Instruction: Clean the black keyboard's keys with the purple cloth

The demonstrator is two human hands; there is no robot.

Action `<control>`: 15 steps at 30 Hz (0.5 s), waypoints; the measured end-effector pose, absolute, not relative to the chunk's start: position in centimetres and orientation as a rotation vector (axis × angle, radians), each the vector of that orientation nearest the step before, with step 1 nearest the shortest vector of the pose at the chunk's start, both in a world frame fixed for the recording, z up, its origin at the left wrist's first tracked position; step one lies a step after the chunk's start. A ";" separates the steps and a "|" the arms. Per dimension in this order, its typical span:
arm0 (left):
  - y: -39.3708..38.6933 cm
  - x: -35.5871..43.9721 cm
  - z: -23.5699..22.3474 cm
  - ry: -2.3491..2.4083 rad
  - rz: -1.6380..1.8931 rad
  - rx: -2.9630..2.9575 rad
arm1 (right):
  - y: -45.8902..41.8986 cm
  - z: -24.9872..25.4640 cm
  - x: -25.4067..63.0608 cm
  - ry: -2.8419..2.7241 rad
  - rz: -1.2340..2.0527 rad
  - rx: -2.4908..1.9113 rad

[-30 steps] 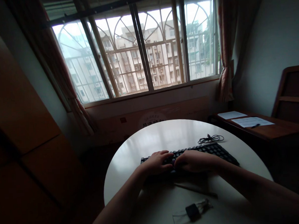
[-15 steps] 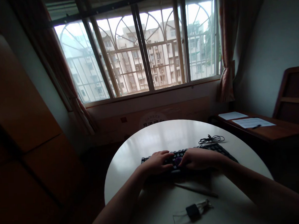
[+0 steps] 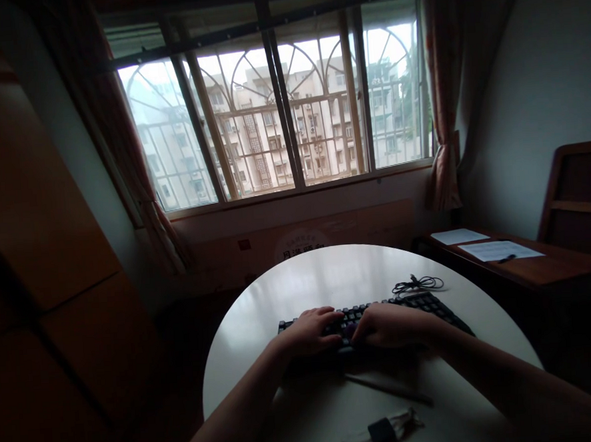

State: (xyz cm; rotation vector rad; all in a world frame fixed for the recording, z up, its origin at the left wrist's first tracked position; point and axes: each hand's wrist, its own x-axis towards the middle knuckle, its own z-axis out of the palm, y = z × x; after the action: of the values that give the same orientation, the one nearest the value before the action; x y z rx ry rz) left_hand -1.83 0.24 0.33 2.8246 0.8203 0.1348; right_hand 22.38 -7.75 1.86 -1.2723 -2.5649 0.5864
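Observation:
A black keyboard [image 3: 433,306] lies on the round white table [image 3: 242,324], its middle covered by both hands. My left hand [image 3: 312,330] rests over the keyboard's left part, fingers stretched out and thumb pointing to the right. My right hand [image 3: 389,323] is closed with the fingertips down at the keys, pinching a small purple lump [image 3: 351,329]; its material is too dark to tell. Nearer to me lie a thin stick-like tool [image 3: 388,389] and a black block with wire loops [image 3: 382,433], resembling a keycap puller.
A coiled black cable [image 3: 417,283] lies behind the keyboard. At the right, a brown wooden table [image 3: 568,262] bears paper sheets [image 3: 500,250] and a black pen [image 3: 507,259]. A barred window [image 3: 289,115] with tied curtains is ahead; a wooden cabinet [image 3: 41,250] stands left.
The view has tilted up slightly, so everything sits lower. My right hand has shifted a little at the keys, with the purple lump showing most half a second ago. My left hand stays put.

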 end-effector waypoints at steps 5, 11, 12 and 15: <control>0.2 -1.7 0.4 0.788 0.158 2.843 | -7.8 1.8 22.3 -2.579 0.563 -1.272; -0.1 -1.7 0.6 0.832 0.134 2.822 | -7.6 1.8 23.0 -2.612 0.627 -1.271; -0.2 -1.7 0.7 0.833 0.132 2.822 | -7.6 1.8 22.9 -2.607 0.637 -1.270; -0.5 -1.7 0.9 0.832 0.115 2.826 | -7.6 1.8 22.5 -2.586 0.647 -1.276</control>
State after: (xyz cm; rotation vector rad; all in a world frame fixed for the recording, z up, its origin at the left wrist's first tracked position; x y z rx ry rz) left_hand -1.70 -0.46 0.93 2.8260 0.8322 0.1147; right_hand 22.55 -7.60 1.80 -1.2757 -2.5859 0.6472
